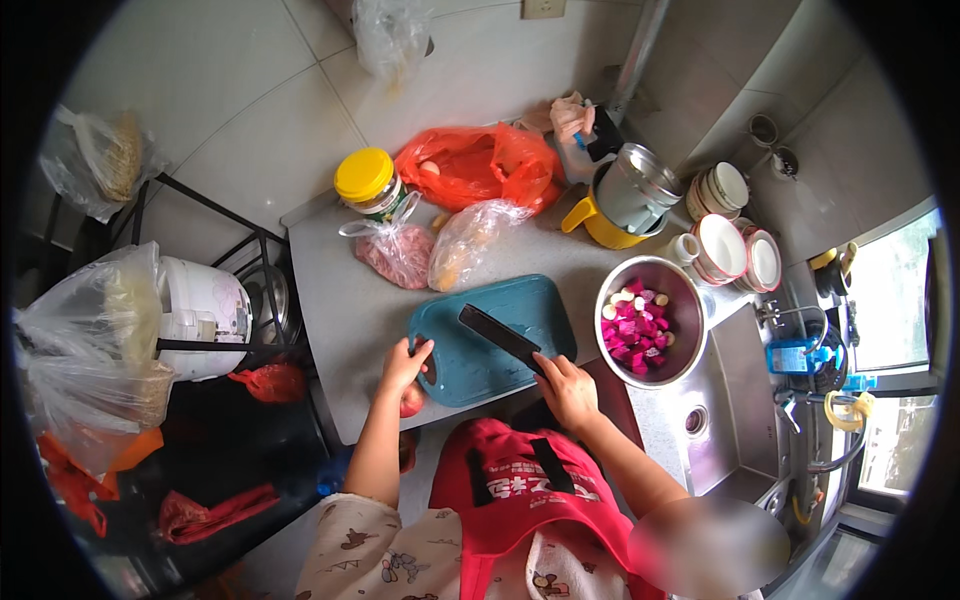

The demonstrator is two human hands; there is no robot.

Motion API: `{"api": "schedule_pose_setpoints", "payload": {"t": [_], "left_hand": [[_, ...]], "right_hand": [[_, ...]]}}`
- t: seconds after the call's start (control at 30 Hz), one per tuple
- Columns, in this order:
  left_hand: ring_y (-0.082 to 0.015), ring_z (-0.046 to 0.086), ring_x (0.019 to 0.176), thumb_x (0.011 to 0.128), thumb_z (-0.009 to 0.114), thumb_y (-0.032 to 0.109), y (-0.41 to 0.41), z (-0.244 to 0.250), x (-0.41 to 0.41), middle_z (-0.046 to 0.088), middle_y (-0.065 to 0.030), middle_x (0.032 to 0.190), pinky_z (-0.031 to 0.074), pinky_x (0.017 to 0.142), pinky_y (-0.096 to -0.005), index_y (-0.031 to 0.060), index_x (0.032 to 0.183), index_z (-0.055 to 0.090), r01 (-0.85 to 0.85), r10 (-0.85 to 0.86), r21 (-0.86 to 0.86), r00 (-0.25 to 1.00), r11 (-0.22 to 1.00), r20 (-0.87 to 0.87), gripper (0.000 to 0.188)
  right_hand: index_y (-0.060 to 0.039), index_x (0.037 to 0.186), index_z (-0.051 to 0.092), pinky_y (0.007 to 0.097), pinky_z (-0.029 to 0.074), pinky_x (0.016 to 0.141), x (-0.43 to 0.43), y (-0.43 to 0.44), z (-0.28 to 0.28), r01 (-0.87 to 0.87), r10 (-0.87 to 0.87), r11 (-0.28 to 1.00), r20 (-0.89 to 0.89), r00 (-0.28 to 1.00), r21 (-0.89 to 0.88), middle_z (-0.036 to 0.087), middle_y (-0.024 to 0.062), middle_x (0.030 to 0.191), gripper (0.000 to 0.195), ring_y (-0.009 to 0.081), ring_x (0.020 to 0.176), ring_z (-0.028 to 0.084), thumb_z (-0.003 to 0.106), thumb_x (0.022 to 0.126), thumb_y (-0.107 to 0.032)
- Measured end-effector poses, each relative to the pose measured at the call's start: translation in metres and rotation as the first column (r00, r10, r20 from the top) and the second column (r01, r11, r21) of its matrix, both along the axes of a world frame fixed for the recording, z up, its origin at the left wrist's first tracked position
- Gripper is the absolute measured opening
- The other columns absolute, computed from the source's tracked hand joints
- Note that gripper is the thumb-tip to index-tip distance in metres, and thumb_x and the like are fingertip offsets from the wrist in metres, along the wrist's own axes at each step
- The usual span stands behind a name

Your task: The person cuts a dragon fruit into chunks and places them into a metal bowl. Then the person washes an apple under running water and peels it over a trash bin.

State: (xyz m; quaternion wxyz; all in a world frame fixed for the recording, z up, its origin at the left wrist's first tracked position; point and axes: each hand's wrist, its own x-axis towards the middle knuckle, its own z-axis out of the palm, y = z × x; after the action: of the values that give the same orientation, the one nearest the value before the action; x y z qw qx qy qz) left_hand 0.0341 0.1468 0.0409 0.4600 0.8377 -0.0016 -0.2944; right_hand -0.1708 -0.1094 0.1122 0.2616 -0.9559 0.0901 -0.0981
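A teal plastic cutting board (499,337) lies on the counter before me, its surface wet and bare of food. My left hand (405,366) grips the board's handle end at its left side. Just below that hand, a red apple (412,401) rests by the counter's front edge, partly hidden by my wrist. In my right hand (566,390) is a kitchen knife (496,332), its dark blade slanting up and left over the board. To the right stands a stainless steel bowl (705,322) holding magenta dragon fruit cubes (634,341) and pale round slices, apparently banana.
Behind the board sit a bag of meat (394,251), another clear bag (472,240), a yellow-lidded jar (367,180) and a red plastic bag (480,165). Stacked bowls (721,247) and a sink (739,405) are at right. A rice cooker (206,319) stands left.
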Motion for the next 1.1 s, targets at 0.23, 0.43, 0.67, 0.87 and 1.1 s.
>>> {"api": "schedule_pose_setpoints", "payload": {"t": [0.23,0.43,0.67,0.87,1.1], "left_hand": [[-0.0366,0.054,0.113,0.072,0.079,0.038,0.044,0.037,-0.018,0.059,-0.0196,0.121,0.043,0.098,-0.0425,0.0027,0.128,0.051,0.128,-0.296,0.338,0.805,0.933,0.514,0.072],[-0.0393,0.048,0.118,0.048,0.093,0.020,0.042,0.029,-0.064,0.044,-0.0193,0.133,0.043,0.098,-0.0442,0.0079,0.134,0.042,0.213,-0.492,0.599,0.796,0.772,0.351,0.101],[-0.0394,0.051,0.108,0.051,0.089,0.022,0.062,-0.023,-0.048,0.053,-0.0185,0.119,0.042,0.095,-0.0475,0.0047,0.120,0.051,0.258,-0.493,0.486,0.744,0.835,0.452,0.082],[-0.0302,0.050,0.115,0.069,0.083,0.024,-0.097,0.077,-0.082,0.051,-0.0145,0.125,0.040,0.101,-0.0404,0.0062,0.125,0.046,0.246,-0.233,0.001,0.917,0.969,0.324,0.070],[-0.0256,0.050,0.117,0.076,0.075,0.041,-0.325,0.112,-0.205,0.048,-0.0103,0.126,0.045,0.098,-0.0419,0.0076,0.131,0.043,0.561,-0.677,-0.576,0.736,0.594,0.019,0.072]], "right_hand": [[-0.0163,0.124,0.059,0.0363,0.042,0.085,0.046,-0.010,-0.054,-0.129,0.115,0.968,-0.076,0.990,-0.217,0.058,0.0027,0.096,0.039,0.0200,0.090,0.057,0.057,0.085,-0.013],[-0.0074,0.122,0.057,0.0421,0.041,0.099,0.032,-0.012,-0.053,0.013,-0.011,0.998,0.027,1.000,-0.058,0.058,0.0100,0.120,0.049,0.0289,0.110,0.055,0.058,0.073,-0.003],[-0.0043,0.103,0.063,0.0399,0.049,0.085,-0.089,-0.029,-0.032,0.228,-0.254,0.953,0.116,0.960,0.200,0.062,0.0127,0.105,0.026,0.0307,0.098,0.061,0.062,0.076,-0.006],[-0.0057,0.108,0.060,0.0416,0.048,0.091,-0.266,-0.102,-0.050,0.793,-0.812,0.579,0.051,0.581,0.191,0.061,0.0148,0.109,0.033,0.0351,0.103,0.058,0.066,0.075,-0.005],[-0.0093,0.121,0.057,0.0418,0.044,0.096,-0.452,-0.267,-0.057,0.982,-0.987,0.075,0.151,0.049,0.172,0.055,0.0131,0.124,0.044,0.0331,0.112,0.054,0.069,0.078,-0.014]]}}
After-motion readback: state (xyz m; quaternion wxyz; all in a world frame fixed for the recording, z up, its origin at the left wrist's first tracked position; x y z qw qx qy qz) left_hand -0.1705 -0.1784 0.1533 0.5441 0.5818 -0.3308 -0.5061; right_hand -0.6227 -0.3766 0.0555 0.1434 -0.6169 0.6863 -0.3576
